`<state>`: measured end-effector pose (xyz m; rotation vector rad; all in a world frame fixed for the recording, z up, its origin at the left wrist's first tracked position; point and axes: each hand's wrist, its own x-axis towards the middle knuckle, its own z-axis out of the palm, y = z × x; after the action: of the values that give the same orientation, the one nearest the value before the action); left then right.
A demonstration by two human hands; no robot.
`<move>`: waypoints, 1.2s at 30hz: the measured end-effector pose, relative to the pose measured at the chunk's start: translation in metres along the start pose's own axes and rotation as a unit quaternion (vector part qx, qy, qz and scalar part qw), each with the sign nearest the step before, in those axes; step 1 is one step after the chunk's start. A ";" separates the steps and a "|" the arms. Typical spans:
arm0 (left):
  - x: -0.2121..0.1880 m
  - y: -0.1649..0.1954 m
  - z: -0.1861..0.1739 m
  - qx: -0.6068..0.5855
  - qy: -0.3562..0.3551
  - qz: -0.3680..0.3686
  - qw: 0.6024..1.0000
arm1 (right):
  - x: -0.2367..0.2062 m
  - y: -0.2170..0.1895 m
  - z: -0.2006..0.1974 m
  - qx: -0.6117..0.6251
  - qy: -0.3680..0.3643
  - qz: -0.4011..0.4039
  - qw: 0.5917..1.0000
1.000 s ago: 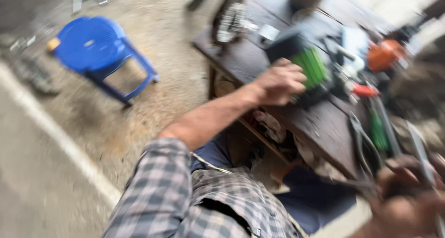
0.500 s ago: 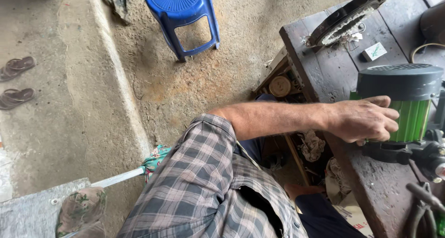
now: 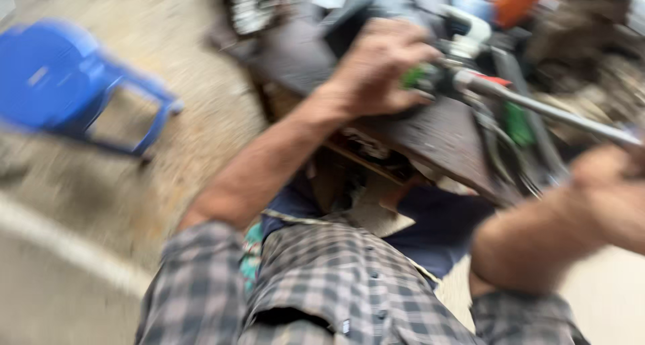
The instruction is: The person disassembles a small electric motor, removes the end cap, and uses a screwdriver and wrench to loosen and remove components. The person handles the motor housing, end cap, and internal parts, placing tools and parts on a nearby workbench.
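The picture is heavily motion-blurred. My left hand (image 3: 376, 69) reaches forward over a dark wooden workbench (image 3: 443, 126) and its fingers are closed around the green-and-black body of a power tool (image 3: 430, 79). A long metal shaft (image 3: 551, 113) runs from that tool toward the right. My right hand (image 3: 608, 190) sits at the right edge, just below the shaft's far end; blur hides whether it grips the shaft. My checked shirt sleeves fill the bottom of the view.
A blue plastic stool (image 3: 60, 76) stands on the sandy ground at the left. The bench top holds cluttered tools: an orange object (image 3: 514, 2), a white handle (image 3: 470, 29), a toothed metal part (image 3: 255, 6) and cables (image 3: 504, 157).
The view has swung, putting the stool at the left. My left hand has left the green cylinder's side and closed on the tool body by the shaft. My right hand has come into view.
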<state>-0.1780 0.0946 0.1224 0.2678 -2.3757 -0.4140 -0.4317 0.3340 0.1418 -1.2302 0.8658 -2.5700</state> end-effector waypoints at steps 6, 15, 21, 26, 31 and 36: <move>0.042 0.011 0.029 0.118 -0.037 0.004 0.992 | 0.029 -0.013 0.054 -0.088 -0.080 -0.100 0.988; 0.045 0.020 0.057 0.146 -0.069 -0.079 0.984 | 0.054 0.015 0.091 -0.104 -0.079 -0.134 0.982; 0.043 0.015 0.060 0.147 -0.026 -0.051 0.987 | 0.053 0.040 0.103 -0.115 -0.050 -0.204 0.971; 0.040 0.011 0.061 0.170 -0.033 -0.039 0.984 | 0.045 0.034 0.108 -0.335 0.017 -0.272 0.902; 0.039 0.011 0.063 0.152 -0.035 -0.048 0.987 | 0.039 0.009 0.096 -0.675 0.034 -0.308 0.670; 0.040 0.012 0.064 0.144 -0.058 -0.055 0.986 | 0.056 0.022 0.068 -0.554 -0.009 -0.358 0.752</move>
<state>-0.2512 0.1080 0.1058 0.5216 -2.5416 -0.1375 -0.4189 0.2652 0.2002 -2.1802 2.5564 -2.3920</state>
